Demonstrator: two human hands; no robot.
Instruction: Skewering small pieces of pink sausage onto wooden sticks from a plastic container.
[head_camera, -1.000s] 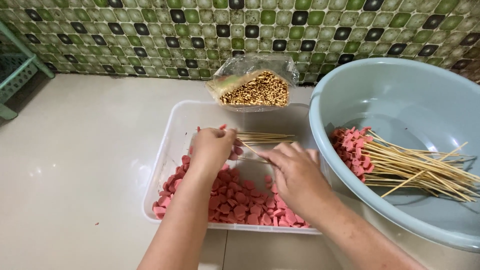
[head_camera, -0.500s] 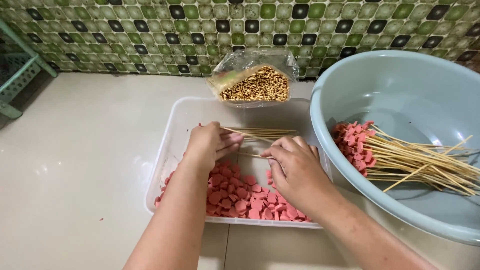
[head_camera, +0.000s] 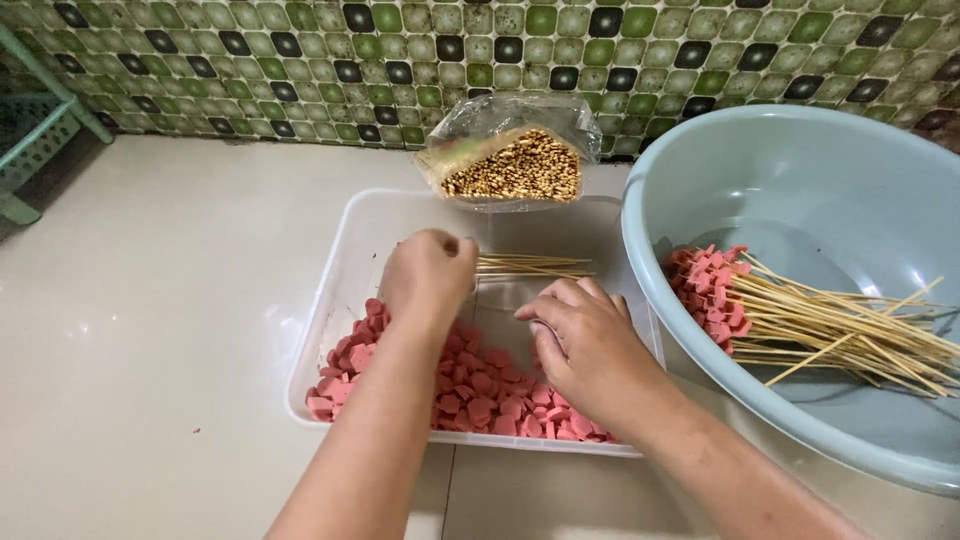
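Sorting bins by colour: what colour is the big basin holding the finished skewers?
Pale blue basin, seen in the head view.

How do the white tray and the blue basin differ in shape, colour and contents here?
The white tray is rectangular and shallow; the blue basin is round and deeper. The tray holds loose pink sausage pieces and a few bare skewers; the basin holds loaded skewers, pink pieces bunched at one end. The left hand and right hand are over the tray, neither over the basin. Both sit on the pale floor.
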